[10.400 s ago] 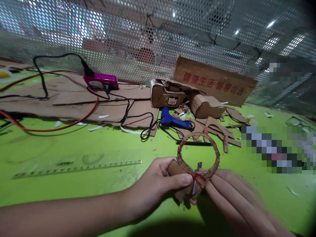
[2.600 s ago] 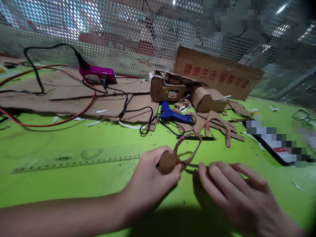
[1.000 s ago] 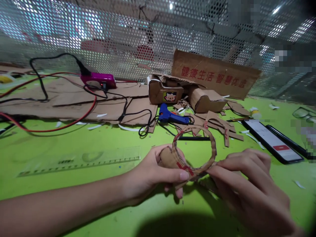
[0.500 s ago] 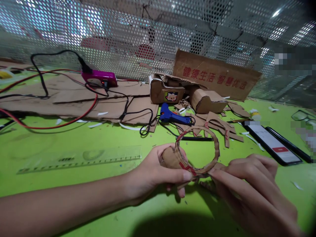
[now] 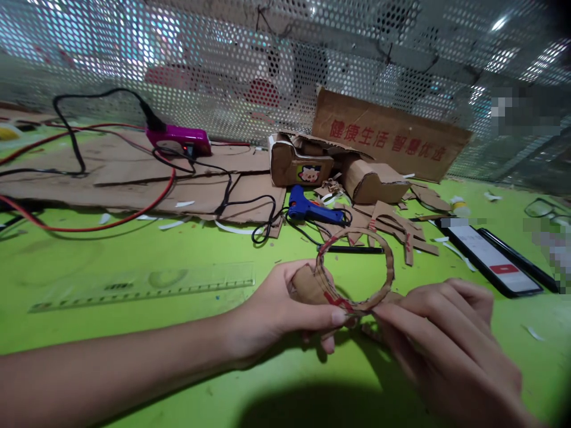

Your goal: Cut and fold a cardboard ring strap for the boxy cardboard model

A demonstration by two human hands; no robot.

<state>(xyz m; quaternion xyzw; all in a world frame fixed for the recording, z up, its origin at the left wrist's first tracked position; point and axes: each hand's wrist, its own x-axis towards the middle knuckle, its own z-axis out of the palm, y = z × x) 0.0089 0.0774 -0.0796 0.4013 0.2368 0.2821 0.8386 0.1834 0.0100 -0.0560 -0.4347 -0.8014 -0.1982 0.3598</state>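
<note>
Hands: two. The left hand (image 5: 281,309) pinches the cardboard ring (image 5: 357,270) at its near left edge, thumb lying flat along the rim. The right hand (image 5: 446,345) has its fingers closed together on the ring's near right edge, fingertips pressed to the cardboard.
Cardboard ring: one, a thin brown corrugated hoop, round and open in the middle, with red marks at its near edge and far left rim. It is held tilted just above the surface, between the two hands, with a flat tab of cardboard joined to its left side under the left hand.
Surface: one bright green surface (image 5: 134,333), smooth, scattered with small white paper slivers.
Ruler: one clear plastic ruler (image 5: 143,285), long and flat, left of the left hand.
Glue gun: one blue glue gun (image 5: 312,211) with a black cord, lying far from the ring.
Cardboard sheets: flat brown sheets (image 5: 134,178) far left, crossed by a red cable (image 5: 111,221) and black cables.
Magenta device: one glossy magenta device (image 5: 181,139) on the sheets.
Cardboard shapes: two curved box-like cardboard pieces (image 5: 303,166), one bearing a cartoon sticker; cut scraps lie right of them.
Printed panel: one cardboard panel (image 5: 388,142) with red characters, leaning on the perforated metal screen (image 5: 223,59).
Phones: two dark flat phones (image 5: 491,255) to the right, side by side.
</note>
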